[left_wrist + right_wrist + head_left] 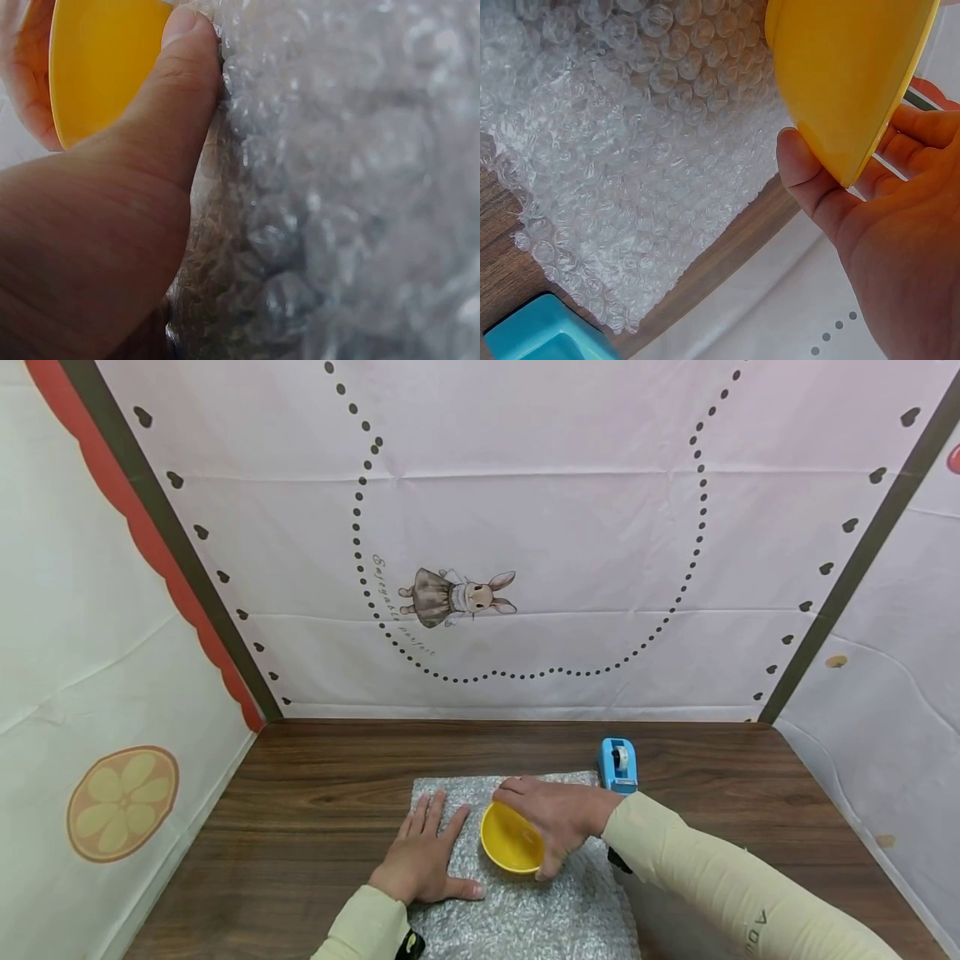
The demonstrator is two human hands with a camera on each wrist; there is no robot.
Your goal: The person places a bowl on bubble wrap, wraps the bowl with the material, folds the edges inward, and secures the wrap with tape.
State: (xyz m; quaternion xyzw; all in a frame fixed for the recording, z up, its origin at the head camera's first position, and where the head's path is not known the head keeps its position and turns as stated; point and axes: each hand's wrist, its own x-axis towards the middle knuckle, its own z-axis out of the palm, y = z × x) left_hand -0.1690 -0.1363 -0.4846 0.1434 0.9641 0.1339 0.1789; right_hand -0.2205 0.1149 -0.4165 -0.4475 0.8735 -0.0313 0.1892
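yellow bowl: the yellow bowl (512, 842) was over the middle part of the bubble wrap (540, 914), between the two hands, and its hollow side was turned up toward the head camera. whether its base touched the wrap could not be told with certainty.
right hand: the right hand (551, 814) was grasping the bowl at its rim. in the head view, the fingers were at the far side and the thumb was at the near side, so this grip was clenched on the bowl.
left hand: the left hand (423, 864) lay on the left part of the wrap, with straight and spread fingers. its grip was released, and its thumb pointed to the side of the bowl.
bubble wrap: this transparent sheet, full of small round bubbles, was spread on the brown wooden counter (315, 827).
tape dispenser: the blue tape dispenser (618, 779) stood just beside the far right corner of the wrap, with a roll in it.
sleeves: both arms wore pale sleeves (712, 877).
white cloth: behind the counter hung a white cloth (600, 543), on which a rabbit in a dress (450, 597) was printed sideways.
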